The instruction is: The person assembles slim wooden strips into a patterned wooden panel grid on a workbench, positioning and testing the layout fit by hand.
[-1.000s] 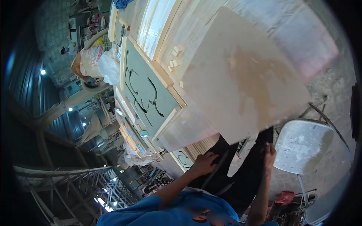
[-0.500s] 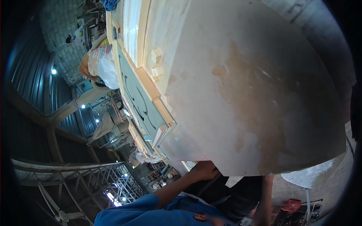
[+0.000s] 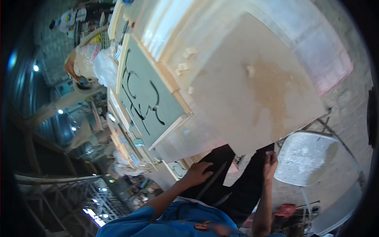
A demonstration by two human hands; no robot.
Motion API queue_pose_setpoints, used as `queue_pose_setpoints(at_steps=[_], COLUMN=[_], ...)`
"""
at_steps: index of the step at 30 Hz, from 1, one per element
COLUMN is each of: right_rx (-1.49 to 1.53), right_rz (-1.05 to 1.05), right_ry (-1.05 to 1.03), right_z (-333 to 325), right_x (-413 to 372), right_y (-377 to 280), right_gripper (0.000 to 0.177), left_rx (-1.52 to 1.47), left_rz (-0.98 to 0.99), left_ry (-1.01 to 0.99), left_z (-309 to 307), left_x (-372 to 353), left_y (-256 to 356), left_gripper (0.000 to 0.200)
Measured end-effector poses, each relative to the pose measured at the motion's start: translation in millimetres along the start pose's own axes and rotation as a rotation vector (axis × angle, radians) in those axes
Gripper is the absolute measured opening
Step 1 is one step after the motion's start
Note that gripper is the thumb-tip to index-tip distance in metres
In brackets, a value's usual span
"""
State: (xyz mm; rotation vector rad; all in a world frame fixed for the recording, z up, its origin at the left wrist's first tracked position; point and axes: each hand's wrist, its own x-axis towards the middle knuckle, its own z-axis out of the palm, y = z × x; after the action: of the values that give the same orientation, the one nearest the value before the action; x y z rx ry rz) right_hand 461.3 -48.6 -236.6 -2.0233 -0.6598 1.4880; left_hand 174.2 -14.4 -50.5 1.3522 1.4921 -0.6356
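My left hand [image 3: 198, 174] rests by my dark trousers, fingers apart and holding nothing. On the other side, my right hand [image 3: 271, 164] hangs beside my leg, just below the board's edge, with its fingers curled; whether anything is in them is too small to tell. In front of both hands lies a large grey-brown board [image 3: 225, 102] with a brown stain, touched by neither hand. A green panel [image 3: 167, 104] with black curved cutouts lies to the left of it, edged with pale wood strips.
Small wood blocks [image 3: 182, 67] lie beyond the board. A white stained chair [image 3: 306, 158] stands at right. Plastic bags [image 3: 106, 67] sit past the panel. Another person [image 3: 67, 20] is far off at the upper left. A red item [image 3: 286, 210] lies on the floor.
The view has tilted down and shifted, showing more of the floor, chair and panel. My left hand has come away from the board's edge, and my right hand has come into view.
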Motion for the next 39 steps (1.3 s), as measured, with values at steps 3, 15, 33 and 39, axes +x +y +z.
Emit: queue_pose_setpoints(at_steps=[3,15,33,39], right_rx=[0.123,0.217,-0.078,-0.091], right_rz=[0.013,-0.484,-0.381,-0.332], right_ry=[-0.078,-0.183,-0.053,0.068], right_z=[-21,48,124,124], right_x=[-16,-73,-76,-73], right_y=[-69,-355,-351,-349], right_gripper=[0.026,0.019,0.063,0.053], left_rx=[-0.361,-1.178,-1.398,-1.535], left_rz=[-0.013,-0.406,-0.488,-0.379], left_ry=[0.279,1.164,1.077,1.135], left_z=[-11,-80,-78,-74], left_x=[-31,-101,-70,-70], left_y=[-7,-45,-76,-81], left_gripper=[0.028,0.017,0.064,0.069])
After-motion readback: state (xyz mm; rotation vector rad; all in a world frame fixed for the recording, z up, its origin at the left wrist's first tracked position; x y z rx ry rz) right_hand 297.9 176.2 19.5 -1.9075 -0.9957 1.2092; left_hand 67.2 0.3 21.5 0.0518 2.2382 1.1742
